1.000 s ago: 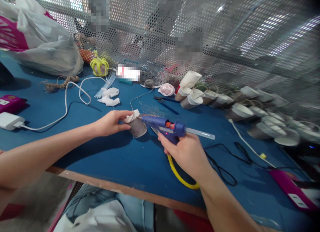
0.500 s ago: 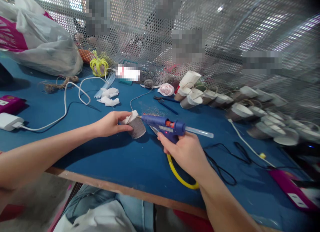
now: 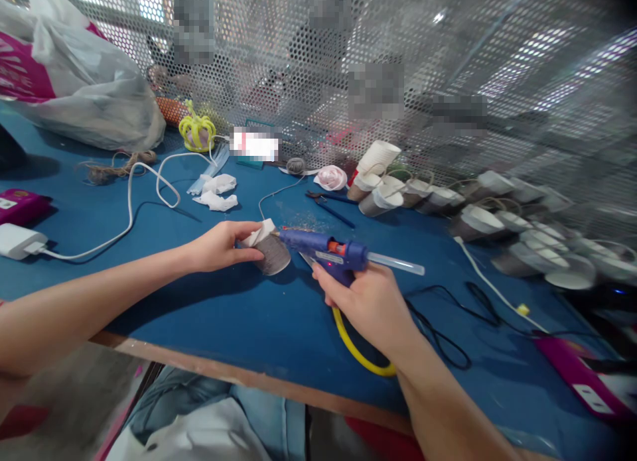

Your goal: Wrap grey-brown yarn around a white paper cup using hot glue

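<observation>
Between the thumb and fingers of my left hand (image 3: 226, 247) is a small paper cup (image 3: 275, 256), tilted on its side and wrapped in grey-brown yarn, with a white band at its rim. My right hand (image 3: 371, 298) grips a blue hot glue gun (image 3: 343, 250), a clear glue stick jutting from its back. The gun's nozzle points left and meets or nearly meets the cup by the white band. Beneath the gun lie scissors with a yellow handle (image 3: 359, 351), partly hidden by my right hand. A strand of yarn (image 3: 273, 194) runs from the cup to a grey ball.
Pliers (image 3: 331, 205) and a pink ribbon roll (image 3: 332, 178) lie behind the cup. Several wrapped cups (image 3: 480, 220) stand at the right. White cables, a black cord (image 3: 448, 341), crumpled tissue (image 3: 217, 192) and a plastic bag (image 3: 99, 83) occupy the table; perforated metal backs it.
The glue gun has shifted very slightly left. My left hand and the cup stay in nearly the same place.
</observation>
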